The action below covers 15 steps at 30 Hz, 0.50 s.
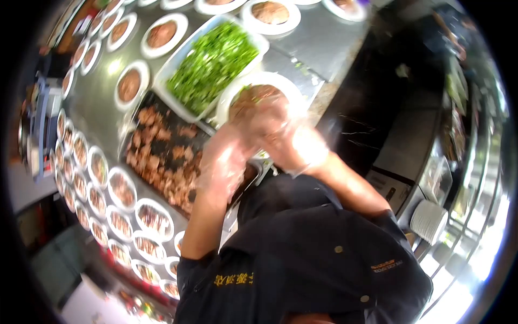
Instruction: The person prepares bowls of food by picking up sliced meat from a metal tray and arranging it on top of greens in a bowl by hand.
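Observation:
My left hand [225, 155] and my right hand [299, 144], both in clear plastic gloves, come together over a white plate [294, 89]. Between and under their fingers is a mound of sliced brown meat [253, 98], with bits of green at its edge. Both hands look closed around the meat, though motion blurs the fingers. Just beyond the plate stands a white tub [162, 81] of chopped green herbs [213, 62]. Left of my hands lies a dark tray [175, 146] with loose chunks of cooked meat [162, 167].
Many white plates of meat [129, 85] cover the steel table [102, 116], at the back and in rows [122, 188] along the left. A stack of white plates [429, 220] stands on a shelf at right. Dark floor [372, 108] lies beyond the table's right edge.

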Each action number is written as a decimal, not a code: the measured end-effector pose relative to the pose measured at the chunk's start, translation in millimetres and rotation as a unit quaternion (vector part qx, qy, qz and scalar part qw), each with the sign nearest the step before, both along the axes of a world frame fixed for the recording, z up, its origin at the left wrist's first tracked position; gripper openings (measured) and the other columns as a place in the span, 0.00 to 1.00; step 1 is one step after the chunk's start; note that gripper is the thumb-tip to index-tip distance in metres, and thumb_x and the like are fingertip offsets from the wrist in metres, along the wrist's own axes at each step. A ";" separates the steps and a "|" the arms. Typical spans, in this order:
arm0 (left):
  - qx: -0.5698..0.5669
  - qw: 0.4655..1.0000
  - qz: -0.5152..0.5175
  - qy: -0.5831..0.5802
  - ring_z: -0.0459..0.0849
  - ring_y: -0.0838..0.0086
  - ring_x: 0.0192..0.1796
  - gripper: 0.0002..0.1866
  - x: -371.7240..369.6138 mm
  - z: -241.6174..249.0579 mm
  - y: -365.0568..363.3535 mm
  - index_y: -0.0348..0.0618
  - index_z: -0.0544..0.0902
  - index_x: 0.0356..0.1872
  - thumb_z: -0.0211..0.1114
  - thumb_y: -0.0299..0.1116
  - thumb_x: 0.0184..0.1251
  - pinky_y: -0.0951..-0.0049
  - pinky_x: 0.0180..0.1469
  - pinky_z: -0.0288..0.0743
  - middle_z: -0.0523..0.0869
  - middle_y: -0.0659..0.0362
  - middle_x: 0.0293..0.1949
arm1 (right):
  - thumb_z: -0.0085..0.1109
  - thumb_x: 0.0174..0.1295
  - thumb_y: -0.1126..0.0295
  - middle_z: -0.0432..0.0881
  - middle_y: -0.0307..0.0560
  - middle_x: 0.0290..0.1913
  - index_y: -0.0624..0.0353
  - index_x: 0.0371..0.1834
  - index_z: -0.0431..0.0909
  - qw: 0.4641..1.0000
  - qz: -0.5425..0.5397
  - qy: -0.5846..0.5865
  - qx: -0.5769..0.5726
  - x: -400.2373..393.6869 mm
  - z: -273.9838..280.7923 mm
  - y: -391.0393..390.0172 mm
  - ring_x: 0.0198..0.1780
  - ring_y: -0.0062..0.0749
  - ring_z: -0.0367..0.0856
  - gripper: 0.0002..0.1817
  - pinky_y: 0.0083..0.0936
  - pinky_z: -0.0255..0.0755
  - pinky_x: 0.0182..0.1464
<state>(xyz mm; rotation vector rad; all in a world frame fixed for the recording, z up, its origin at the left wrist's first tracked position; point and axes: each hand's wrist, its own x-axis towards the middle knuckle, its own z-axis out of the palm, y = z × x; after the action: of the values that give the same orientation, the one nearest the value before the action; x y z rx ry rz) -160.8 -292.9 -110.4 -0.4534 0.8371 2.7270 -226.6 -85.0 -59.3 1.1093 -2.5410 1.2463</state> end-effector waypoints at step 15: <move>-0.104 0.991 -0.041 0.077 0.89 0.63 0.62 0.29 -29.0 -3.7 10.2 0.32 0.74 0.77 0.65 0.28 0.77 0.60 0.59 0.92 0.85 0.48 0.65 | 0.73 0.73 0.74 0.92 0.49 0.50 0.57 0.52 0.84 0.954 -0.145 -0.170 -0.199 14.8 6.9 12.2 0.53 0.43 0.95 0.09 0.38 0.89 0.53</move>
<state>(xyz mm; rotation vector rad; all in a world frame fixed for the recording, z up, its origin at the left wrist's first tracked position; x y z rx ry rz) -189.8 -282.7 -114.0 -0.2421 1.1599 2.6362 -211.7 -72.8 -52.3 0.4512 -2.3819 1.8762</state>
